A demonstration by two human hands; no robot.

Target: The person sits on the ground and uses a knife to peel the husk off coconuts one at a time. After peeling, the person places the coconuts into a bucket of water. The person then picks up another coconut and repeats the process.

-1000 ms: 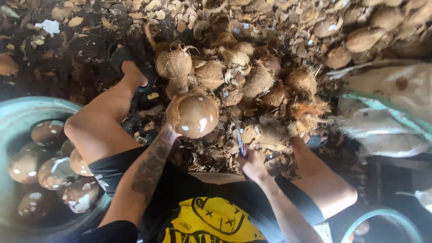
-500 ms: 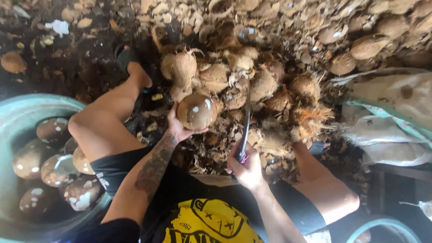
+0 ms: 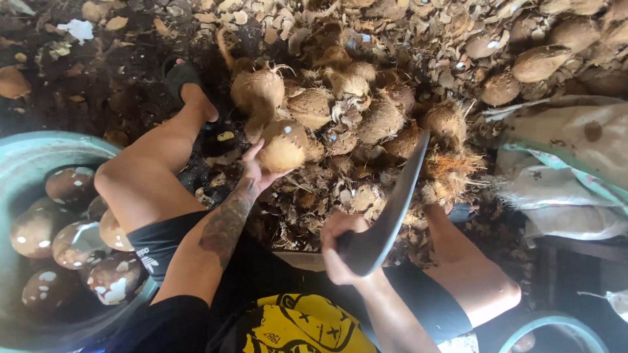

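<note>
Since half a second ago the knife [image 3: 392, 209] has swung up and now lies as a long dark blade running from the right hand [image 3: 340, 252] toward one o'clock, and the left hand [image 3: 256, 168] has carried its coconut [image 3: 282, 145] out toward the pile.

Head view: the left hand's fingers wrap the underside of the coconut, a brown ball with pale spots, held above the ground at about eleven o'clock from the right hand. The right hand is clenched around the knife handle near the lap. A heap of husky coconuts [image 3: 366, 111] lies at twelve o'clock, with shell scraps strewn around it. At nine o'clock a blue tub [image 3: 26, 157] holds several trimmed coconuts [image 3: 72, 242], dark with white patches. A sack [image 3: 569, 170] lies at three o'clock.

Judging by this, some are finished and in the tub, one is in hand, and many in the heap are left.
</note>
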